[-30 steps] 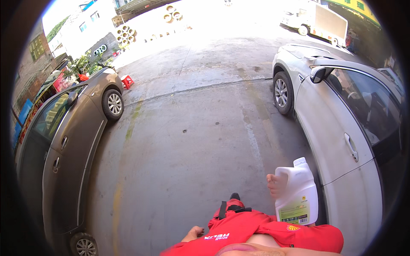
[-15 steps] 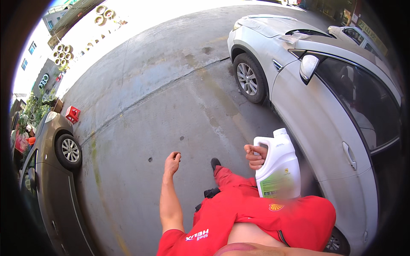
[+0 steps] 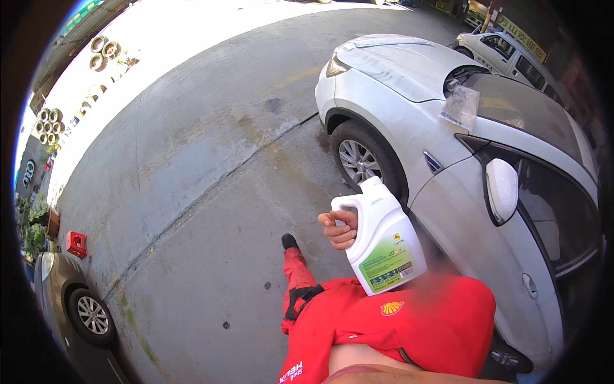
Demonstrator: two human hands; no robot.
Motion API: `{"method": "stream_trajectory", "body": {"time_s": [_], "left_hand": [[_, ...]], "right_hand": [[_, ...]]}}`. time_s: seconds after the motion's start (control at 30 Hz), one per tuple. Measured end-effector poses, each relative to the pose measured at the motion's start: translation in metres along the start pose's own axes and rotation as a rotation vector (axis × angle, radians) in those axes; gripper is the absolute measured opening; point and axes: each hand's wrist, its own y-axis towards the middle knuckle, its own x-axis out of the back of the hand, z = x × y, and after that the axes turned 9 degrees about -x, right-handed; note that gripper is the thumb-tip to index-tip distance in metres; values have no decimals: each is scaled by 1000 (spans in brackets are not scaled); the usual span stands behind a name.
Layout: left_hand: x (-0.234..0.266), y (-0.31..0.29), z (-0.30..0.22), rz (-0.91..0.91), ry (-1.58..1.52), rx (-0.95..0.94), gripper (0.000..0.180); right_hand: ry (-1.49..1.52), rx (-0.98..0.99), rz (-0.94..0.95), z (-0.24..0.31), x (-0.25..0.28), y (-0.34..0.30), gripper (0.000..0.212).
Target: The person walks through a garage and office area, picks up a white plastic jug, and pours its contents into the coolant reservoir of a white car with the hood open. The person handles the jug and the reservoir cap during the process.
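Observation:
By its side handle I carry a white plastic jug with a green label. The fingers of my right hand are wrapped round that handle, in front of my red clothing. Upright but slightly tilted, the jug has its neck toward the front wheel of a silver-white car. My left hand is out of the picture.
The silver-white car stands close on my right, its wing mirror sticking out and a clear plastic sheet near its windscreen. At left are a brown car and a red crate. Concrete ground lies ahead.
The silver-white car's front now appears nearer and larger, and the brown car sits lower at left. My right hand still holds the jug; my left hand has left the view.

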Motion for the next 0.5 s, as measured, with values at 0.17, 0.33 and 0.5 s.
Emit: {"method": "stream_trajectory", "body": {"time_s": [0.17,0.33,0.5], "left_hand": [[20,78,-208,17,-9,-88,29],[99,114,-527,-180,155,-444,22],[138,114,-880,-305,110,-1068,26]], "right_hand": [[-64,-8,15,149,54,45,31],[0,166,153,276,76,72,32],[52,257,248,401,134,84,36]]}}
